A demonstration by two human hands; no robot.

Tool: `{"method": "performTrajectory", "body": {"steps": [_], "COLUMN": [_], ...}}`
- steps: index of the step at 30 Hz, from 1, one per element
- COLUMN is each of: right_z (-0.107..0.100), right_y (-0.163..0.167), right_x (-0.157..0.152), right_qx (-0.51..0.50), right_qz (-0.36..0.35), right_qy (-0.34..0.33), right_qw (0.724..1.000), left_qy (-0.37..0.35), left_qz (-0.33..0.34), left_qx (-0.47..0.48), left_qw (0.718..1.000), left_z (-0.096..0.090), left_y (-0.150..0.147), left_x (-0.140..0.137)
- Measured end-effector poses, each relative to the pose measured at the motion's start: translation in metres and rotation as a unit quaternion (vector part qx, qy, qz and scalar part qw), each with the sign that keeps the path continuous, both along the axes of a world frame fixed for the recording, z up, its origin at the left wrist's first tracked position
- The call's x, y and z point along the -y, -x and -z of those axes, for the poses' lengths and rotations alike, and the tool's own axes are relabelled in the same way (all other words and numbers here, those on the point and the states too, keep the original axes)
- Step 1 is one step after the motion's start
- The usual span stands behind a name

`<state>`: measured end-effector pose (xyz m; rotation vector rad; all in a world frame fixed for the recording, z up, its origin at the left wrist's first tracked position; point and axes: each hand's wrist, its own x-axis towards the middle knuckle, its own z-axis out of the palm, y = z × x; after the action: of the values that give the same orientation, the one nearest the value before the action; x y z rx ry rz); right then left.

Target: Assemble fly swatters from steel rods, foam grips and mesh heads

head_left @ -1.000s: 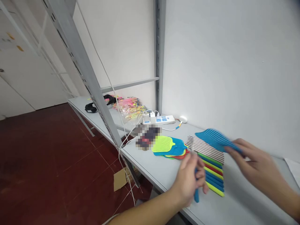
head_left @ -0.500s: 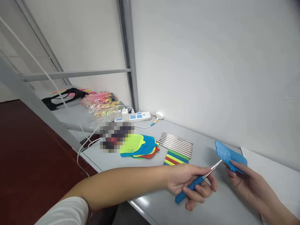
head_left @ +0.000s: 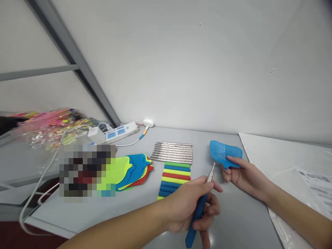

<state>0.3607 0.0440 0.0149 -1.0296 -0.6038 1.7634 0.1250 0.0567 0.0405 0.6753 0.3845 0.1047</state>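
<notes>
Over table [head_left: 246, 218], our L hand [head_left: 185, 200] wraps curled fingers round blue handle [head_left: 191, 234] w/ metal rod [head_left: 211, 172]; R hand [head_left: 246, 176] pinches blue mesh head [head_left: 223, 149] near rod tip; prob. joining step; next needs rod-to-neck alignment.

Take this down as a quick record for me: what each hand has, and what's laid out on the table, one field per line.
Left hand: gripping a blue handle with a metal rod sticking out
Right hand: holding a blue mesh head
Rod tip and mesh head: close, appear apart
Loose rods: metal, side by side in a row
Loose handles: green, blue, yellow and red, lined up on the near side of the rods
Mesh head pile: yellow, blue and red, overlapping, left of the handles
Power strip: behind the pile, plugs inserted
</notes>
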Motion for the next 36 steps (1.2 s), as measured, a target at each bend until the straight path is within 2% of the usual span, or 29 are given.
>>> {"method": "performTrajectory", "body": {"steps": [6, 15, 25, 30, 36], "right_z": [0.003, 0.003, 0.004, 0.001, -0.004], "right_y": [0.002, 0.006, 0.004, 0.005, 0.01], "right_x": [-0.001, 0.0, -0.003, 0.0, 0.008], "right_qx": [0.005, 0.058, 0.058, 0.061, 0.082], "right_qz": [0.007, -0.009, -0.031, -0.027, -0.019], "right_qy": [-0.038, -0.1, -0.087, -0.094, -0.101], "right_qw": [0.999, 0.993, 0.994, 0.993, 0.991], "left_qy": [0.011, 0.007, -0.048, -0.092, -0.103], "left_qz": [0.02, 0.004, -0.046, -0.058, -0.078], "left_qx": [-0.012, -0.025, -0.043, -0.071, -0.094], "left_qw": [1.0, 1.0, 0.997, 0.992, 0.987], "left_z": [0.001, 0.005, 0.011, 0.007, 0.003], "left_y": [-0.003, -0.006, -0.013, -0.012, -0.01], "left_x": [0.006, 0.011, 0.019, 0.022, 0.031]}}
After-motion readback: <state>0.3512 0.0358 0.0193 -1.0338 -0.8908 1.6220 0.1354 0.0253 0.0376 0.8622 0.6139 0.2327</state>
